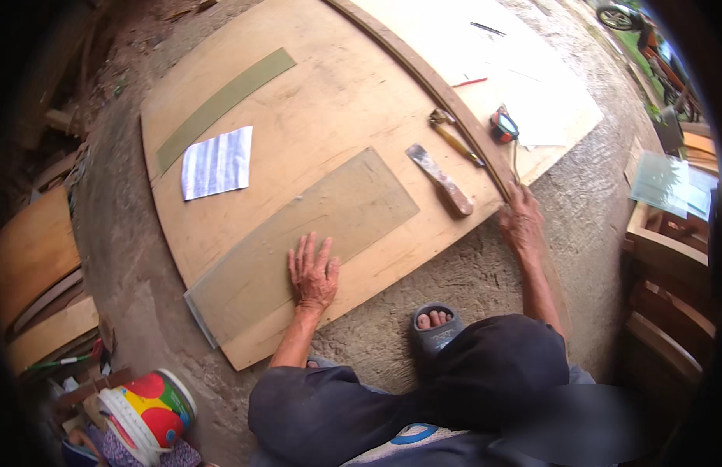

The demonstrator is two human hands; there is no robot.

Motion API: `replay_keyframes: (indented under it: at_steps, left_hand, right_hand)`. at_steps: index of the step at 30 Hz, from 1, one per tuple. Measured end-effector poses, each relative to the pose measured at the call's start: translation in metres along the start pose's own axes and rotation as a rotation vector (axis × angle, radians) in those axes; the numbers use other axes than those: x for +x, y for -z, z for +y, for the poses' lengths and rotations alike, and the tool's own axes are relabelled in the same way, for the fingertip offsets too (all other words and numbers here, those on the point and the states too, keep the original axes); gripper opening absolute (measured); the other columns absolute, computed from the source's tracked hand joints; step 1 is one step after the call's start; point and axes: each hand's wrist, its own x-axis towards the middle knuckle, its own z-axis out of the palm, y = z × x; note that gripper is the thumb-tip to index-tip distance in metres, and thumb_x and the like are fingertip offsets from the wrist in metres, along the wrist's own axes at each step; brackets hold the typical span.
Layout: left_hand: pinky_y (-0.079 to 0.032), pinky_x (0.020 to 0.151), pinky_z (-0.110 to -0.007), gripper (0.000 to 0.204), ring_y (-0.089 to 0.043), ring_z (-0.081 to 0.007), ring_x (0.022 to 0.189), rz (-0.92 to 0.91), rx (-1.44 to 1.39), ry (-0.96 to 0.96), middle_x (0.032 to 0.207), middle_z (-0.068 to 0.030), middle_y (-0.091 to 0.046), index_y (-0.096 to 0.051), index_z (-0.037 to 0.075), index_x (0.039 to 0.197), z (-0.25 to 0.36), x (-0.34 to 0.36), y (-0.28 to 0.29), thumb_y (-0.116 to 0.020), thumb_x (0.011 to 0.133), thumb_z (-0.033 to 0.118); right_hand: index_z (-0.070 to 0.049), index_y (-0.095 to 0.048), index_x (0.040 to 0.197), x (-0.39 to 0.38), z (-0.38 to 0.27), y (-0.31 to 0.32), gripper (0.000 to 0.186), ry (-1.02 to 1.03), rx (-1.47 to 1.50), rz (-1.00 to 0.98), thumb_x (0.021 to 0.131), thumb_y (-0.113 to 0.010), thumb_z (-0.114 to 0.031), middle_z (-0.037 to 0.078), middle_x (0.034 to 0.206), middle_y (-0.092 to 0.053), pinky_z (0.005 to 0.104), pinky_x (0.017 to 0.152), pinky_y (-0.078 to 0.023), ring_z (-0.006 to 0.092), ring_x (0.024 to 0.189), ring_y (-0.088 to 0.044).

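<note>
My left hand (pixel 312 276) lies spread on a long translucent grey template (pixel 349 194) on a plywood board (pixel 314 93). My right hand (pixel 520 218) grips a long narrow wooden strip (pixel 423 74) at the board's near right edge. Nearby lie a stained scraper-like tool (pixel 446 187), a hammer-like tool with a yellowish handle (pixel 458 140) and a red-and-black tape measure (pixel 504 124). A curved olive strip (pixel 221 101) and a striped paper or cloth piece (pixel 217 162) lie farther left. A red pencil (pixel 470 82) rests on a white sheet (pixel 548 62).
My sandaled foot (pixel 435 327) is on concrete (pixel 127 280) below the board. Wooden pieces (pixel 34 257) and a colourful bucket (pixel 147 405) stand at left. Wooden frames (pixel 668 272) with glass panes (pixel 664 183) are at right, and a motorbike (pixel 649 35) is at back right.
</note>
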Motion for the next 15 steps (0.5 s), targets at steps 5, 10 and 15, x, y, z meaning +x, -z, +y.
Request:
replay_keyframes:
  at_steps: [5, 10, 15]
  left_hand:
    - [-0.019, 0.123, -0.059, 0.054, -0.033, -0.0353, 0.151, 0.145, -0.030, 0.112, 0.164, -0.0148, -0.035, -0.056, 0.018, 0.148, -0.031, 0.007, 0.007, -0.060, 0.098, 0.040]
    - [-0.021, 0.121, -0.061, 0.062, -0.032, -0.0353, 0.151, 0.283, 0.062, 0.662, 0.163, -0.0181, -0.035, -0.047, 0.016, 0.154, -0.128, 0.001, 0.051, -0.059, 0.099, 0.043]
    - [-0.022, 0.122, -0.057, 0.067, -0.031, -0.0357, 0.151, 0.136, 0.008, 0.746, 0.162, -0.0198, -0.036, -0.045, 0.013, 0.154, -0.188, -0.020, 0.094, -0.062, 0.097, 0.044]
  right_hand:
    - [-0.017, -0.031, 0.160, -0.029, 0.048, 0.000, 0.088, -0.048, -0.210, -0.121, 0.085, -0.076, -0.015, 0.019, 0.151, -0.048, 0.0514, 0.109, -0.045, 0.0398, 0.136, -0.050]
    - [-0.015, -0.024, 0.163, -0.018, 0.079, -0.004, 0.088, -0.065, -0.138, -0.265, 0.084, -0.059, 0.002, 0.022, 0.140, -0.055, 0.0492, 0.098, -0.052, 0.0419, 0.121, -0.060]
    - [-0.011, -0.026, 0.162, -0.020, 0.082, 0.016, 0.085, 0.016, -0.018, -0.338, 0.082, -0.049, 0.007, 0.025, 0.131, -0.060, 0.0513, 0.093, -0.052, 0.0447, 0.113, -0.063]
